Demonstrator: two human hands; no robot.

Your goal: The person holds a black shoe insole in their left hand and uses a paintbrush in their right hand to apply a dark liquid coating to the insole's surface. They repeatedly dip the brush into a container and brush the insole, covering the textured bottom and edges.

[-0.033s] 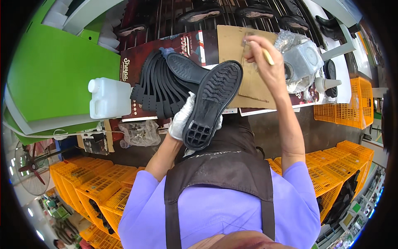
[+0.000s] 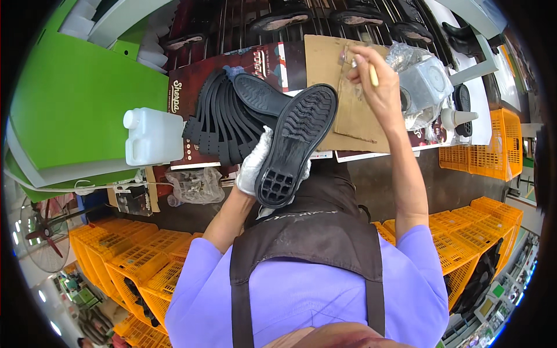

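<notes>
My left hand, in a white glove, grips a black rubber shoe sole from beneath near its heel. The sole is tilted, its treaded face toward me and its toe pointing away to the right. My right hand is bare and closed around a slim tool with a pale yellow handle; its working end cannot be made out clearly. That hand is over a brown cardboard sheet. Left of the held sole, several black soles stand fanned in a row, another sole lying against them.
A white plastic jug stands left by a green panel. At right are a translucent container in plastic wrap and a nozzle bottle. Black shoes sit on a far rack. Orange crates stand behind me.
My right hand has shifted slightly to the right with the tool. The sole in my left hand has moved a little; its grip is unchanged.
</notes>
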